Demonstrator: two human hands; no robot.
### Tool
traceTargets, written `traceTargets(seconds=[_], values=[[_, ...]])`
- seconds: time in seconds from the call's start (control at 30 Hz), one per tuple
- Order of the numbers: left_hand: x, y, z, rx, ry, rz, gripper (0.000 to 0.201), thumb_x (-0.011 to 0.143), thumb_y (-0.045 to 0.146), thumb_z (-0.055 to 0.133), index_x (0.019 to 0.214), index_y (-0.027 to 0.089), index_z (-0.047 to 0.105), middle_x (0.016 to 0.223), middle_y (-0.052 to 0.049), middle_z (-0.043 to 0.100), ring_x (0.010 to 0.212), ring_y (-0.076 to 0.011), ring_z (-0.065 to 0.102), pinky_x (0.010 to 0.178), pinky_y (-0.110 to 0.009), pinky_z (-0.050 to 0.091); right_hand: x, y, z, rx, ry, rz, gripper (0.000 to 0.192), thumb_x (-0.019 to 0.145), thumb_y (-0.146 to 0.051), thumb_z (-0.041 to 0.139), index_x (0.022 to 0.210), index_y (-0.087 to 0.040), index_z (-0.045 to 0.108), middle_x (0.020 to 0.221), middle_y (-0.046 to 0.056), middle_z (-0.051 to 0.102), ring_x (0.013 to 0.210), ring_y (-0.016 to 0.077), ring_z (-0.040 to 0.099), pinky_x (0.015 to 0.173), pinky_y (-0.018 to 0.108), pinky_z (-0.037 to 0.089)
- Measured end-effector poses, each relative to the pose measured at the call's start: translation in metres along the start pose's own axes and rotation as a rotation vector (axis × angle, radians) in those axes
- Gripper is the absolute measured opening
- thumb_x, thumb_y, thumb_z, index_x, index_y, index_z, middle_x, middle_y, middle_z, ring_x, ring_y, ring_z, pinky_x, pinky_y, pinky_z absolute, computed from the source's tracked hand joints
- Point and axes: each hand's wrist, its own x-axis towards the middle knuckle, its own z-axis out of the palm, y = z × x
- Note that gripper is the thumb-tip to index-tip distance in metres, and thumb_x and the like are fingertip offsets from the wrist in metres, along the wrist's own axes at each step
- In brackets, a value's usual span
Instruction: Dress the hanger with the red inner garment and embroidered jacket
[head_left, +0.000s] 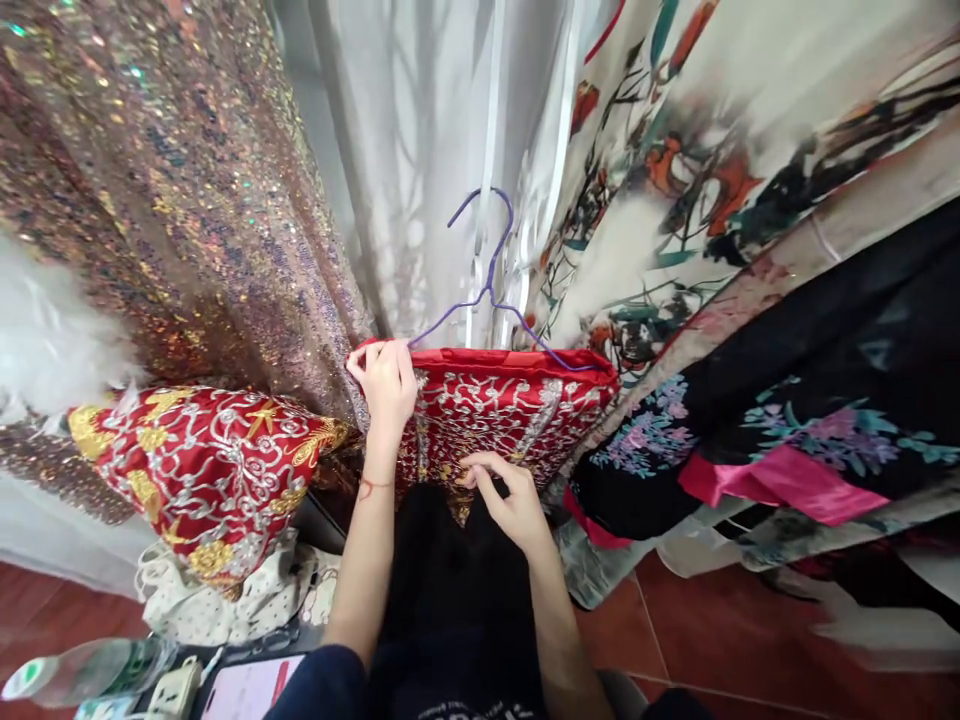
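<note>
Fingers of the left hand (386,385) pinch the top corner of a red embroidered garment (487,400). The garment hangs down in front of both hands, with curly silver and gold stitching and a shiny red band along its top edge. The right hand (514,505) is lower down, by the front of the garment, with its fingers bent and its thumb close to the pointing finger. I cannot tell if it is holding any of the cloth.

Just ahead of the left hand and to its right is a purple hanger (490,290), with its arms going down into the red band. Left of the left hand is another red embroidered cloth (217,470) with big gold flowers. A white spotted cloth (225,605) is under it, and a clear bottle (97,670) and a phone (247,690) are nearer the person. Right of the right hand is black cloth (750,390) with purple flowers and a pink strip (795,480). Farther ahead are sparkly sequined cloth (187,170) on the left, a white curtain (405,110) in the middle, and white floral cloth (675,200) on the right.
</note>
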Motion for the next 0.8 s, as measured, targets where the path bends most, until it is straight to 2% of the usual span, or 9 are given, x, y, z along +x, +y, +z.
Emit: traceTargets(seconds=[0.07, 0.13, 0.2, 0.33, 0.4, 0.57, 0.67, 0.73, 0.8], values=[[-0.026, 0.009, -0.015, 0.013, 0.020, 0.030, 0.041, 0.104, 0.030, 0.028, 0.115, 0.020, 0.066, 0.107, -0.008, 0.075, 0.105, -0.0237, 0.061, 0.105, -0.047, 0.027, 0.009, 0.003, 0.011, 0.069, 0.011, 0.059, 0.023, 0.097, -0.031, 0.050, 0.113, -0.019, 0.061, 0.080, 0.003, 0.071, 0.070, 0.0143, 0.071, 0.071, 0.027, 0.059], [-0.047, 0.020, -0.028, 0.051, -0.011, 0.069, 0.040, 0.103, 0.028, 0.032, 0.128, 0.018, 0.062, 0.111, -0.010, 0.074, 0.109, -0.0245, 0.060, 0.103, -0.046, 0.027, 0.019, 0.001, 0.025, 0.138, 0.026, 0.092, 0.033, 0.094, -0.032, 0.055, 0.124, -0.018, 0.052, 0.085, 0.002, 0.069, 0.069, 0.0130, 0.069, 0.071, 0.026, 0.058], [-0.058, 0.028, -0.036, 0.086, -0.044, 0.092, 0.042, 0.102, 0.025, 0.034, 0.136, 0.016, 0.057, 0.117, -0.011, 0.073, 0.115, -0.0251, 0.059, 0.103, -0.045, 0.026, 0.027, -0.004, 0.038, 0.209, 0.033, 0.101, 0.039, 0.090, -0.032, 0.060, 0.125, -0.018, 0.049, 0.085, 0.001, 0.066, 0.067, 0.0119, 0.065, 0.069, 0.025, 0.056], [-0.058, 0.028, -0.039, 0.106, -0.055, 0.070, 0.044, 0.103, 0.024, 0.031, 0.137, 0.016, 0.057, 0.122, -0.011, 0.071, 0.119, -0.0243, 0.057, 0.105, -0.044, 0.024, 0.034, -0.012, 0.053, 0.310, 0.007, 0.137, 0.012, 0.090, -0.032, 0.058, 0.094, -0.020, 0.057, 0.074, -0.002, 0.061, 0.062, 0.0107, 0.059, 0.064, 0.024, 0.052], [-0.054, 0.024, -0.038, 0.092, -0.054, 0.068, 0.044, 0.103, 0.025, 0.030, 0.135, 0.017, 0.058, 0.121, -0.010, 0.072, 0.119, -0.0238, 0.057, 0.105, -0.043, 0.025, 0.034, -0.012, 0.055, 0.351, -0.016, 0.170, 0.014, 0.091, -0.034, 0.057, 0.086, -0.021, 0.057, 0.069, -0.003, 0.058, 0.057, 0.0100, 0.056, 0.059, 0.023, 0.050], [-0.052, 0.020, -0.040, 0.026, -0.099, 0.067, 0.050, 0.104, 0.029, 0.023, 0.138, 0.018, 0.056, 0.127, -0.009, 0.069, 0.121, -0.0230, 0.055, 0.106, -0.043, 0.025, 0.031, -0.010, 0.061, 0.515, -0.019, 0.257, 0.022, 0.089, -0.042, 0.062, 0.095, -0.022, 0.058, 0.073, -0.003, 0.058, 0.058, 0.0094, 0.055, 0.057, 0.023, 0.047], [-0.056, 0.024, -0.045, -0.029, -0.099, 0.056, 0.055, 0.104, 0.032, 0.016, 0.140, 0.018, 0.055, 0.130, -0.008, 0.068, 0.120, -0.0225, 0.055, 0.106, -0.043, 0.024, 0.028, -0.009, 0.066, 0.582, -0.079, 0.272, 0.025, 0.085, -0.044, 0.067, 0.091, -0.021, 0.059, 0.062, -0.007, 0.050, 0.053, 0.0084, 0.046, 0.052, 0.022, 0.039], [-0.057, 0.025, -0.049, -0.066, -0.106, 0.068, 0.057, 0.104, 0.034, 0.014, 0.142, 0.019, 0.054, 0.132, -0.008, 0.067, 0.121, -0.0226, 0.054, 0.105, -0.043, 0.024, 0.026, -0.010, 0.068, 0.565, -0.020, 0.263, 0.025, 0.085, -0.043, 0.069, 0.087, -0.021, 0.057, 0.058, -0.008, 0.044, 0.052, 0.0077, 0.041, 0.052, 0.022, 0.035], [-0.057, 0.025, -0.053, -0.093, -0.126, 0.081, 0.060, 0.104, 0.038, 0.012, 0.143, 0.018, 0.053, 0.133, -0.009, 0.067, 0.123, -0.0233, 0.053, 0.104, -0.043, 0.024, 0.026, -0.011, 0.067, 0.531, 0.092, 0.250, 0.025, 0.085, -0.041, 0.069, 0.090, -0.021, 0.055, 0.059, -0.009, 0.043, 0.054, 0.0077, 0.041, 0.055, 0.022, 0.035]])
